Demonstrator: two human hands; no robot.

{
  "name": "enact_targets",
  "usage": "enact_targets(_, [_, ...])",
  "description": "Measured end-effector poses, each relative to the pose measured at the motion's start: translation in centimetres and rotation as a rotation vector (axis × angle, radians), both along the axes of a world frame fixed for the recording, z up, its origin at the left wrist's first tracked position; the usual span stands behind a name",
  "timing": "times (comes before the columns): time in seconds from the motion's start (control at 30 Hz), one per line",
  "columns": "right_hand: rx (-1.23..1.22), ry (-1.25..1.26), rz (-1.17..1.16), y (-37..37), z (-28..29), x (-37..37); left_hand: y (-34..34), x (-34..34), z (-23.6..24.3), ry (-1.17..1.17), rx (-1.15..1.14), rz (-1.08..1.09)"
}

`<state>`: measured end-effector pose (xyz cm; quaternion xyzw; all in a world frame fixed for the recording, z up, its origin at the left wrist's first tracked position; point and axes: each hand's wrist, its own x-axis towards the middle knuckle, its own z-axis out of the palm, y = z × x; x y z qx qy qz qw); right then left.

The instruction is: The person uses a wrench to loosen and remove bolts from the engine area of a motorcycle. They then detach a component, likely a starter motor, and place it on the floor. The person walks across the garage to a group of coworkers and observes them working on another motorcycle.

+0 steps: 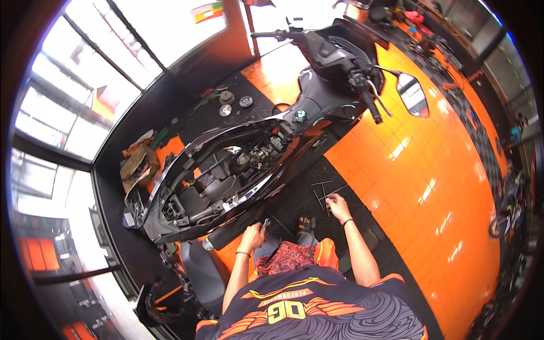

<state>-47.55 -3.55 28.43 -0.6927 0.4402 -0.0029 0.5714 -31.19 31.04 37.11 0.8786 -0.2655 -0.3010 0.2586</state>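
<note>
One metal tool (266,222), likely stiff, best held mid-shaft, sits in my left grip (254,235), lower centre; whether my right grip (338,207) holds T-handles (321,183), I can't tell.

Scooter (272,141) with its middle wide open, innards on show

Left hand (254,235) has a shiny metal tool (266,223) near the lower bodywork; right hand (339,207) is down at some T-handle tools (323,192) by the black mat (300,195), can't tell if it's gripping one. Orange tiles (416,161) cover the right side.
</note>
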Motion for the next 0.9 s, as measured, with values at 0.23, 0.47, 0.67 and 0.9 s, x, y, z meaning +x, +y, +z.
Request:
enact_targets(0.23, [0.145,-0.206,0.202,-2.5,7.2,7.4,-8.5,5.0,5.9,0.125,-0.193,0.189])
enact_targets(0.47, [0.88,-0.038,0.174,2.4,9.7,14.3,-16.8,9.1,2.3,0.337,-0.169,0.136])
enact_targets(0.67, [0.638,-0.106,-0.009,-0.5,5.7,19.2,-22.6,12.6,2.5,0.309,-0.228,-0.083])
enact_targets(0.9, [0.463,0.048,0.058,-6.1,5.6,27.7,-23.5,18.9,1.7,0.474,-0.475,-0.077])
